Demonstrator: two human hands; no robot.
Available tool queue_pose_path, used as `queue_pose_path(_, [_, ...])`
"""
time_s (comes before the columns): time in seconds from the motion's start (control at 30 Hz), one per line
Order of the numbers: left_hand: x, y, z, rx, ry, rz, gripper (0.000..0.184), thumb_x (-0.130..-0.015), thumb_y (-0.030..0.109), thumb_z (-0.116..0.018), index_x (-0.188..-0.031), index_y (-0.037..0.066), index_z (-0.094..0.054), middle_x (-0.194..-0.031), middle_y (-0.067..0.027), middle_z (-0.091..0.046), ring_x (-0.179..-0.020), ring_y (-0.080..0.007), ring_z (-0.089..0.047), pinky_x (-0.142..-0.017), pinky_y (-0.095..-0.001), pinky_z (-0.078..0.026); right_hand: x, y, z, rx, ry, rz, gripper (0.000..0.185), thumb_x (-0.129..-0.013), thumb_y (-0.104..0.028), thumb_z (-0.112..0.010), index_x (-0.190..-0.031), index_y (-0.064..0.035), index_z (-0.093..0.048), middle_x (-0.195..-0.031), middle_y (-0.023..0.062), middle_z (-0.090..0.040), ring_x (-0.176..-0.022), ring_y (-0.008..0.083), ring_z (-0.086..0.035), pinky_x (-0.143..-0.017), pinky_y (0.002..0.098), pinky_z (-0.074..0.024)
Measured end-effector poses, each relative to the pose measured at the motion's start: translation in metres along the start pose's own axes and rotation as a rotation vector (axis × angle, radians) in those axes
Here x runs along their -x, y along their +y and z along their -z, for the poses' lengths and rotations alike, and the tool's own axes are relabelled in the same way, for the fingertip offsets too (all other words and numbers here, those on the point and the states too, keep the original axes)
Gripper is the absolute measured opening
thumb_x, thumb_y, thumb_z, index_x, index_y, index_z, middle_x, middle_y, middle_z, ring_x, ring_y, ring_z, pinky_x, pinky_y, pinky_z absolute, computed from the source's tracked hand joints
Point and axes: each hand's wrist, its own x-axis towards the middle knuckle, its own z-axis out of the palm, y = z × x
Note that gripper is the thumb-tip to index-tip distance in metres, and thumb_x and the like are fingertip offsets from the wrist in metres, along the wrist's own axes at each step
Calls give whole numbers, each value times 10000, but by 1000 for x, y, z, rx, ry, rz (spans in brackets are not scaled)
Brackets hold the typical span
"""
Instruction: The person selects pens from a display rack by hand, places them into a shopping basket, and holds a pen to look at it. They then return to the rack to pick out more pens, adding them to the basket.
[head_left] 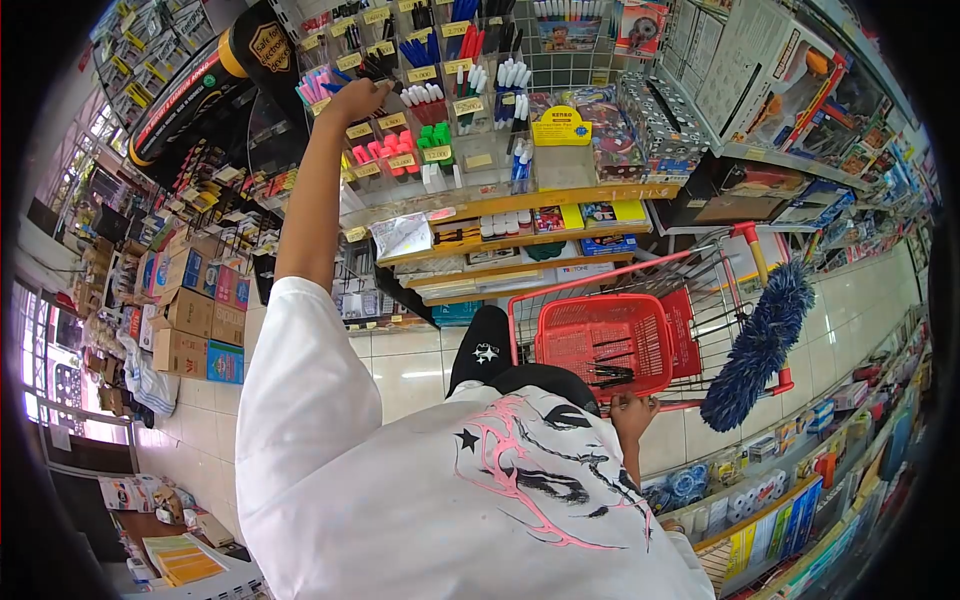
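1. Left hand (362, 98) is up in the pen rack (488, 180), its fingers drawn narrow at a compartment of dark pens (378, 68); I cannot tell whether it has hold of one.
2. Those pens stand in the rack's upper left part, above pink highlighters (390, 150) and green highlighters (435, 140).
3. Picking from the rack seems to be the step in hand; the next move likely calls for a pinch on a single pen and a straight lift out of its slot.
4. Right hand (634, 412) is curled on the cart handle (690, 403), beside the near end of the red basket (652, 345).
5. Slim black items (612, 375) lie in that basket, inside the cart (513, 340).
6. Farther right, a blue fluffy duster (760, 345) lies across the handle's end.
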Motion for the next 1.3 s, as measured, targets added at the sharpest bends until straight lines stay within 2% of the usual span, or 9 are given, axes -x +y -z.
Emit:
queue_pose_path(0.17, [37,44,20,24,276,-41,541,-935,472,-447,-851,-7,-683,-826,-237,-658,-838,-411,-632,-752,-473,-493,-1,-3,3,-18,-32,-36,202,-757,-280,-619,-723,-101,-708,-702,86,-677,-856,271,-610,-1036,469,-289])
queue_pose_path(0.33, [85,114,-59,394,778,-555,52,-698,92,-679,-708,90,-628,-765,-109,-641,-762,-310,-614,-691,-383,-481,-3,1,-3,47,-56,-1,302,-748,-365,-639,-754,-72,-715,-703,155,-659,-884,330,-604,-1009,500,-298])
queue_pose_path(0.47, [159,194,-201,137,173,-687,266,-840,266,-565,-702,42,-603,-721,-134,-617,-674,-333,-600,-586,-467,-464,-6,11,-14,295,-280,-66,325,-759,-375,-594,-690,-81,-716,-698,187,-674,-732,334,-664,-1013,523,-298])
queue_pose_path(0.5, [180,206,-251,457,333,-784,313,-844,283,-564,-661,31,-591,-667,-156,-601,-624,-350,-590,-582,-485,-464,-3,20,-24,333,-243,-28,324,-760,-371,-590,-669,-83,-707,-666,171,-670,-605,325,-651,-1001,501,-308])
queue_pose_path(0.63, [259,255,-361,735,-158,-662,340,-857,319,-572,-670,37,-599,-704,-177,-613,-654,-364,-589,-593,-485,-460,-15,13,-13,339,-547,-58,320,-773,-490,-612,-829,-208,-751,-796,122,-710,-794,279,-693,-974,506,-335])
queue_pose_path(0.73, [295,256,-446,631,-341,-584,350,-849,373,-557,-700,68,-644,-792,-145,-643,-756,-342,-624,-693,-464,-488,-36,-8,3,320,-799,-106,387,-769,-518,-595,-900,-189,-750,-907,139,-709,-900,312,-682,-805,424,-520])
queue_pose_path(1.0, [320,271,-431,491,-378,-114,353,-845,362,-516,-750,63,-678,-812,-141,-663,-866,-311,-619,-911,-442,-410,-56,10,-45,167,-905,-239,474,-808,-476,-560,-882,-30,-703,-851,222,-680,-820,384,-670,-780,486,-515])
queue_pose_path(1.23, [316,277,-444,464,-397,-100,200,-802,226,-592,-662,86,-616,-708,-72,-615,-745,-234,-582,-805,-350,-436,-63,-15,-36,191,-790,-206,284,-857,-400,-561,-810,-143,-672,-707,161,-665,-682,381,-653,-636,489,-513])
queue_pose_path(1.3, [317,275,-450,497,-148,-123,242,-811,212,-602,-603,92,-570,-670,-40,-576,-709,-220,-563,-770,-353,-426,-66,-17,-41,194,-812,-224,285,-855,-396,-569,-806,-135,-669,-705,157,-665,-681,381,-653,-636,488,-513])
